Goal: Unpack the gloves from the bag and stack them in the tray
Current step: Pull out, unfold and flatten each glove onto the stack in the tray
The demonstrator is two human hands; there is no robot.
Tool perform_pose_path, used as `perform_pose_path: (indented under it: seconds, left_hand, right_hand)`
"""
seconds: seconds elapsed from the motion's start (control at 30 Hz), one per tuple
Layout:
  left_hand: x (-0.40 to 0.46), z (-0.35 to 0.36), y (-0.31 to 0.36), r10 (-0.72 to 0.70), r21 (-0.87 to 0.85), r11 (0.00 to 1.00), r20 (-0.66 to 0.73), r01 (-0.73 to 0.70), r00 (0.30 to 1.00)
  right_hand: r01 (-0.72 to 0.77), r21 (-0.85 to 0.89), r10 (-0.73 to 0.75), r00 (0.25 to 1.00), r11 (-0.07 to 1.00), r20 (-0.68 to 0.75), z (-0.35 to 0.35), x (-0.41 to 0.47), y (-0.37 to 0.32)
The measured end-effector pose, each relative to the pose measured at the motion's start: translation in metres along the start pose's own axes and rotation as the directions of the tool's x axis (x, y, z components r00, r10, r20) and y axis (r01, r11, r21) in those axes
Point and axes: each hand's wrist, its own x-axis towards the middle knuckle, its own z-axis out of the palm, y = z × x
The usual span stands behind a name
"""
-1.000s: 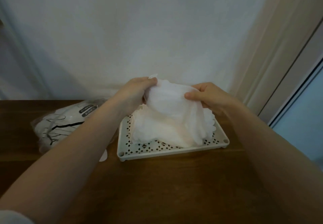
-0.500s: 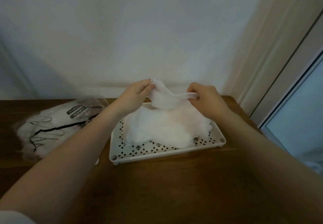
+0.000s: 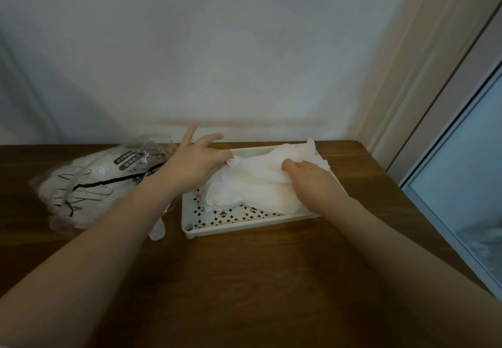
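A white perforated tray (image 3: 217, 224) sits on the wooden table and holds a loose pile of thin white gloves (image 3: 252, 190). My right hand (image 3: 312, 184) lies on the right side of the pile, and its thumb and curled fingers pinch the top glove. My left hand (image 3: 197, 157) is at the pile's left edge with its fingers spread and straight, only touching the glove there. The clear plastic bag (image 3: 89, 184), with black print and more white gloves inside, lies left of the tray, partly behind my left forearm.
A bit of white glove (image 3: 157, 229) sticks out on the table under my left forearm, beside the tray's front left corner. A white wall stands close behind the table. The table's right edge (image 3: 407, 206) runs next to a glass door.
The glove that both hands held up and stretched over the tray has come down onto the pile. My left hand's fingers have opened out.
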Motion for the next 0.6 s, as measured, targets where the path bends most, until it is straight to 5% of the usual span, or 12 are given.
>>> perform_pose_path:
  seconds: [0.2,0.33,0.47,0.53,0.6]
  left_hand:
    - [-0.019,0.001,0.014,-0.044,0.268,0.963,0.255,-0.027,0.966]
    - [-0.022,0.009,0.016,-0.130,0.339,0.941,0.315,0.016,0.940]
    - [-0.027,0.001,0.020,-0.131,0.137,0.985,0.208,0.103,0.969]
    - [-0.026,-0.007,0.027,-0.172,0.000,0.985,0.027,0.172,0.985]
    - [-0.017,-0.010,0.039,-0.194,-0.061,0.981,-0.206,0.186,0.959]
  right_hand:
    - [-0.061,0.023,0.063,0.990,0.998,-0.126,0.010,0.000,0.009]
    - [-0.088,0.025,0.084,0.985,0.996,0.151,0.012,0.003,0.012]
    - [-0.170,0.165,0.109,0.939,0.971,0.328,-0.010,-0.004,0.015]
    - [-0.153,0.154,0.147,0.988,0.976,0.051,-0.016,-0.009,0.011]
    - [-0.049,0.085,0.074,0.945,0.995,-0.319,-0.013,-0.006,0.000]
